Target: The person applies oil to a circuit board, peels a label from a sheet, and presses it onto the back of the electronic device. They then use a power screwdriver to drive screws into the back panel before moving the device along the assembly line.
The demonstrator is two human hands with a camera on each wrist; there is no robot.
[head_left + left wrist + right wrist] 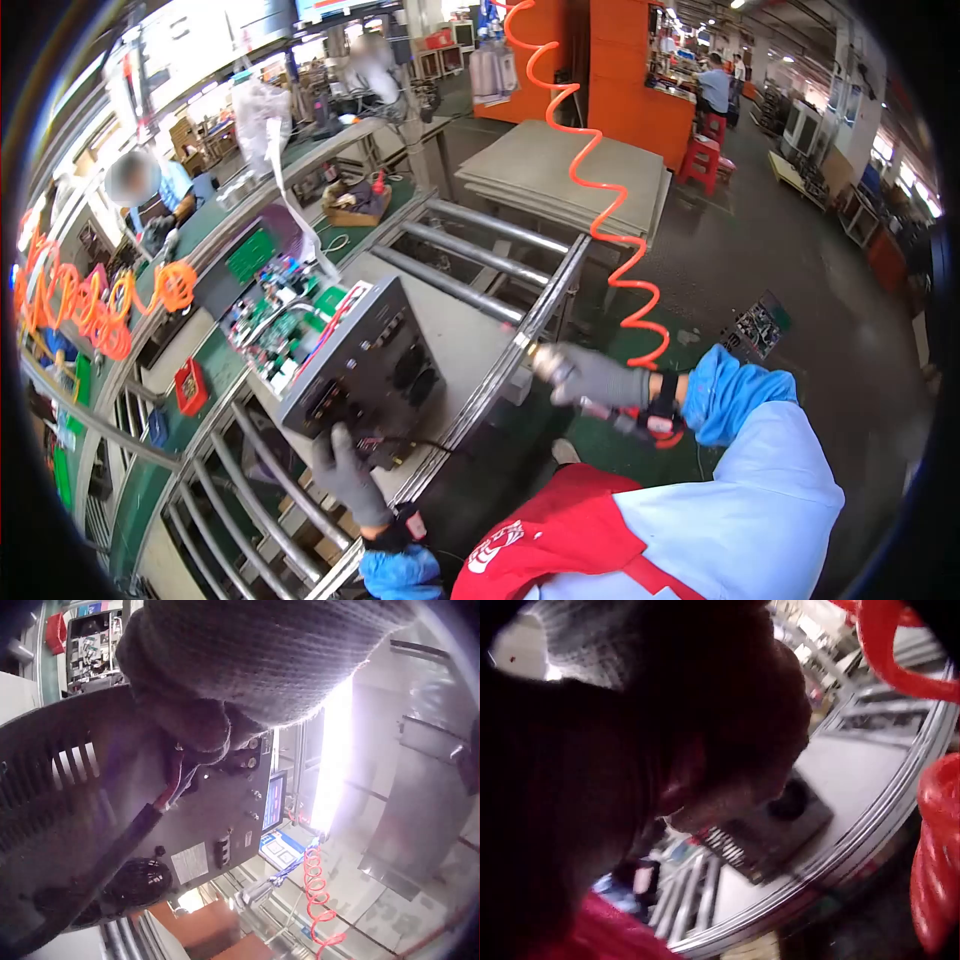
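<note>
A dark metal equipment case (pixel 395 350) stands on the roller line, its panel with vents and fans facing me. At the panel's lower left, my gloved left hand (pixel 350 478) pinches the thin wires of a black cable (pixel 112 859). The red wire (pixel 174 780) runs up to the fingertips, and the glove (pixel 247 656) hides their ends. To the right of the line, my gloved right hand (pixel 595 378) grips a driver-like tool, its brassy tip (pixel 532 349) pointing toward the case. The hand covers most of the tool; the right wrist view is dark and blurred.
An orange coiled hose (pixel 635 240) hangs down beside my right hand. Open circuit boards (pixel 285 320) lie behind the case. Metal rollers (pixel 240 480) flank it, with a red bin (pixel 190 386) further left. Stacked boards (pixel 560 165) stand beyond; another person (pixel 165 195) works across the line.
</note>
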